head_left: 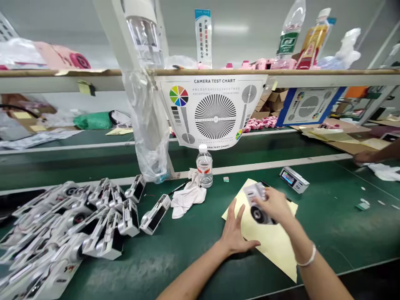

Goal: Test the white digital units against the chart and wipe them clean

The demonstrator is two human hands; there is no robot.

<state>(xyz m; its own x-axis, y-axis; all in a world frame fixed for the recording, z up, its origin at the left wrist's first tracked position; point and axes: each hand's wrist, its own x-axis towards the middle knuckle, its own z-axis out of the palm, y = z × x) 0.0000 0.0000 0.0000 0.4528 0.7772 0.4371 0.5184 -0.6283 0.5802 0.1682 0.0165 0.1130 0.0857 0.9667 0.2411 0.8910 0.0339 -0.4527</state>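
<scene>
While we work, our right grip (271, 204): pinching a white camera (256, 213) over the sheet.
Our left grip (233, 230): spread, pressing pale yellow paper (268, 250) onto the green tabletop (328, 225), holding it steady.

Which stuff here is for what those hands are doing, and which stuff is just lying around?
For the job:
the right hand holding a white camera
the left hand resting on a yellow paper sheet
the pile of matching white cameras, probably

Just lying about:
the water bottle
the white cloth
the camera test chart
</scene>
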